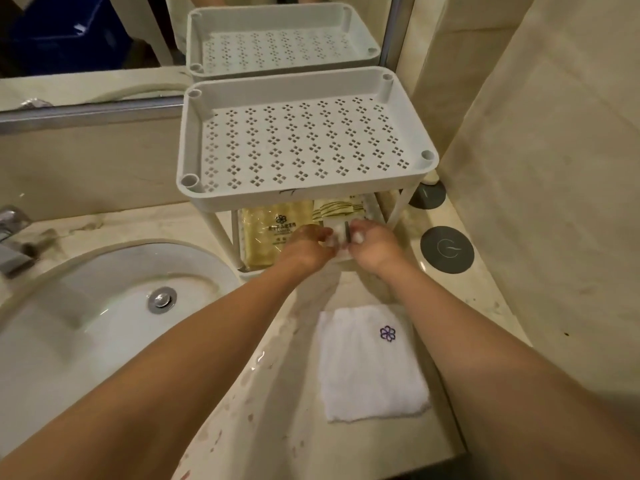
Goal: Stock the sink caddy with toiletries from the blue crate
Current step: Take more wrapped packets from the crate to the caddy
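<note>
The white two-tier plastic sink caddy (pixel 304 136) stands on the beige marble counter (pixel 277 410), centre of the frame, with its back against the mirror (pixel 86 36). Its perforated top tray carries nothing. Both hands work under this tray, at the front edge of the lower shelf, because that shelf is reachable only from the open front between the legs.

The left hand (pixel 306 245) and the right hand (pixel 372 244) meet in the centre of the frame. The fingertips of both pinch a small white packaged toiletry (pixel 341 233) from opposite sides. A two-sided pinch probably keeps the item level while it is seated in the narrow gap.

On the lower shelf, a yellow sachet with a printed flower logo (pixel 273 233) lies flat to the left of the hands. A cream striped packet (pixel 341 206) lies behind them. Flat placement leaves headroom under the top tray.

The blue plastic crate (pixel 65 32) shows only as a reflection, upper left of the frame. A folded white washcloth with a purple flower emblem (pixel 370 365) lies on the counter, lower centre. The white oval basin (pixel 104 306) occupies the left of the frame.
</note>
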The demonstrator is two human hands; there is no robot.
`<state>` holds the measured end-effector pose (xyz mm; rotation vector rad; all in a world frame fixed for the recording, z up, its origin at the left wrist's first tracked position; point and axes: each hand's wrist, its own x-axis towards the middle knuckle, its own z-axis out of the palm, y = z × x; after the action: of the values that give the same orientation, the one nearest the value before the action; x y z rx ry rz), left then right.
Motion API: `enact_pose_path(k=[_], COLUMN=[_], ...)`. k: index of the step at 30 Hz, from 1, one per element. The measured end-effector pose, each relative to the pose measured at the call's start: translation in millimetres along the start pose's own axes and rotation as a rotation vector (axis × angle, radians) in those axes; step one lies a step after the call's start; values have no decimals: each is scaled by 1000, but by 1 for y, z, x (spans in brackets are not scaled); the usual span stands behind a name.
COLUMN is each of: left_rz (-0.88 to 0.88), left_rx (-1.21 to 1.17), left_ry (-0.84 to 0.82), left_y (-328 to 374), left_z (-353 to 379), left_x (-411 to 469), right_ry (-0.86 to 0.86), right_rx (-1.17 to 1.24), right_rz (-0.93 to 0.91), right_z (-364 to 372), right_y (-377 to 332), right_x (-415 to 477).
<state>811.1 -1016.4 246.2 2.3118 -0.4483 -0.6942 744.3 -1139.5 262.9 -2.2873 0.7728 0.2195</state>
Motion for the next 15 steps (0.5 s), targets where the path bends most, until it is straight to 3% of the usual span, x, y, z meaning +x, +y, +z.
enact_pose_path(k=[7,15], left_rz=[-96,-103], left_rx=[-232,-18], left_ry=[-73,3], left_y=[0,0], left_z=[12,19], left_x=[21,29], right_ry=[33,96], right_rx=[-285,-390], right_rz=[-45,-70], right_z=[3,11], right_y=[-1,4], right_x=[18,27])
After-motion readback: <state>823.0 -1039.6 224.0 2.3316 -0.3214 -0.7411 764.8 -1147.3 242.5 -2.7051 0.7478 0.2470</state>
